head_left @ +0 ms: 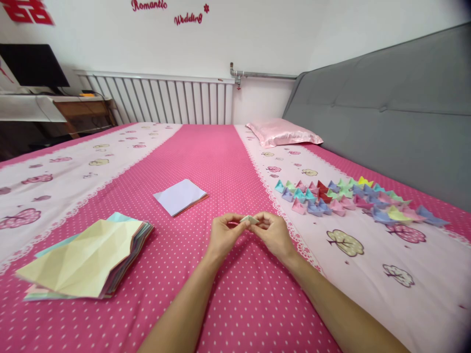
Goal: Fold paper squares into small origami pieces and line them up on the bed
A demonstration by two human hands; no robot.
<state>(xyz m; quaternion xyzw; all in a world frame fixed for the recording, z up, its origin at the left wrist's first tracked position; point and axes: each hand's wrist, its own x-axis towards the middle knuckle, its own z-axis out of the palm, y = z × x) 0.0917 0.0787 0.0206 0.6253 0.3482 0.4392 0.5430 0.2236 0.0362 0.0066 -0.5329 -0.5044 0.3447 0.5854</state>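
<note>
My left hand (223, 235) and my right hand (273, 233) meet over the pink dotted bedsheet (206, 162). Both pinch a small folded piece of pale paper (250, 219) between their fingertips. To the right lies a spread of several small folded paper shapes (353, 198) in blue, pink, green, yellow and red. A stack of creased coloured sheets (88, 257) with a pale yellow one on top lies at the left. A smaller stack of square paper (180, 196) with a white top sheet lies ahead of my hands.
A pink satin pillow (282, 132) rests at the far end of the bed. A grey padded headboard (390, 117) runs along the right. A white radiator (162, 100) stands behind the bed. A desk with a dark monitor (33, 66) is at the far left.
</note>
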